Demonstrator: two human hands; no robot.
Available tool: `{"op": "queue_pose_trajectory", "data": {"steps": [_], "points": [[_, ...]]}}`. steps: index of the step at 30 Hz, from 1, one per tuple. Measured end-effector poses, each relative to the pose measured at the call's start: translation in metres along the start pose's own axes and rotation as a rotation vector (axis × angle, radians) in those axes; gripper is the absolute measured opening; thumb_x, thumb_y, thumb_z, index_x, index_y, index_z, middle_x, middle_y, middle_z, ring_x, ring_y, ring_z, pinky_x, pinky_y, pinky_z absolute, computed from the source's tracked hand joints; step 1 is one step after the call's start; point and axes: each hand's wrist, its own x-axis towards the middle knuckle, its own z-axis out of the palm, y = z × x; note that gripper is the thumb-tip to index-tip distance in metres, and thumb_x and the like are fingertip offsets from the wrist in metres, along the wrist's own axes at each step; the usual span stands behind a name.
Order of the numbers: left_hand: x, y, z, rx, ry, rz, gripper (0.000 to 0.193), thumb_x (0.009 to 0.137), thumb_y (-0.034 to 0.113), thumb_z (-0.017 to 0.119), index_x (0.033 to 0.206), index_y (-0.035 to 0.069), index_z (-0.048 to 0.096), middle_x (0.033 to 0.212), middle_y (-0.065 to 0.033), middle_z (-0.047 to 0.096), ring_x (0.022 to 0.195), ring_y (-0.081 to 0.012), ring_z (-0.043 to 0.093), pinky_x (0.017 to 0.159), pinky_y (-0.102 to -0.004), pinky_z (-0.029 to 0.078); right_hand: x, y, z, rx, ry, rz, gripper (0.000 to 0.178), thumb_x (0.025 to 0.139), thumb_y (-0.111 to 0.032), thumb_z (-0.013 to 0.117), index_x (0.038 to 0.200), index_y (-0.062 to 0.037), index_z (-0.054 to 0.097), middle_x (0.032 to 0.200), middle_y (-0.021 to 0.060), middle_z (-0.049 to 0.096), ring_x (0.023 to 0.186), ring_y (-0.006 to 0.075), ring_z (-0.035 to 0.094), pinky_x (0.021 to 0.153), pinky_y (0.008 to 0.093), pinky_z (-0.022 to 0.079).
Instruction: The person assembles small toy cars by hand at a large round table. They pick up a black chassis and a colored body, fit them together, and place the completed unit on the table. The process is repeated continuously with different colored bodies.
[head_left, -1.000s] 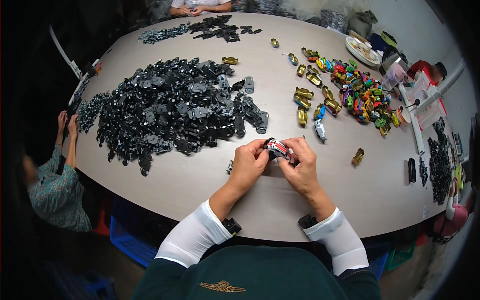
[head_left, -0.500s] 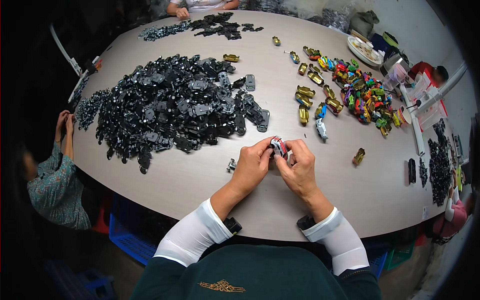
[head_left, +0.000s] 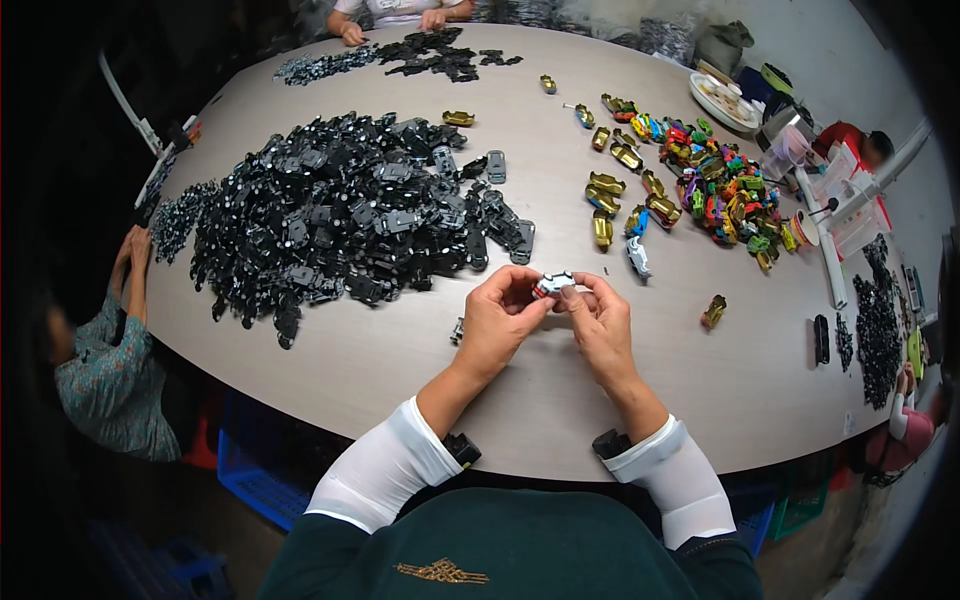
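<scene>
A big heap of black parts [head_left: 330, 215] lies at ten o'clock on the round table [head_left: 400, 370]; the left hand [head_left: 497, 323] and right hand [head_left: 600, 322] pinch a small toy car [head_left: 553, 284] between fingertips above the table's near middle; coloured toy cars [head_left: 715, 185] cluster at two o'clock.

My round grey counter [head_left: 560, 400] carries a big heap of black chassis parts [head_left: 340, 215] at my left and colourful toy car shells [head_left: 715, 185] at my right.
</scene>
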Motion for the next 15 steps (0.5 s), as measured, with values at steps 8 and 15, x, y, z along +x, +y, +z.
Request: {"op": "queue_pose_trajectory", "data": {"steps": [8, 15], "points": [[0.003, 0.002, -0.010, 0.008, -0.089, -0.152, 0.016, 0.092, 0.010, 0.063, 0.104, 0.000, 0.062, 0.100, -0.0061, 0.067, 0.086, -0.0061, 0.061, 0.071, -0.0187, 0.052, -0.005, -0.005, 0.001, -0.088, -0.054, -0.223, 0.045, 0.076, 0.005, 0.065, 0.121, -0.0031, 0.060, 0.095, 0.0046, 0.062, 0.049, -0.0024, 0.037, 0.042, 0.0175, 0.031], [0.004, 0.006, -0.013, -0.071, -0.154, -0.213, 0.031, 0.095, 0.009, 0.057, 0.126, 0.004, 0.059, 0.109, -0.0049, 0.067, 0.086, -0.0073, 0.063, 0.072, -0.0241, 0.057, -0.009, -0.011, 0.005, -0.204, -0.063, -0.323, 0.048, 0.074, 0.006, 0.065, 0.120, -0.0039, 0.061, 0.091, 0.0036, 0.059, 0.047, 0.0008, 0.037, 0.042, 0.0199, 0.031]]}}
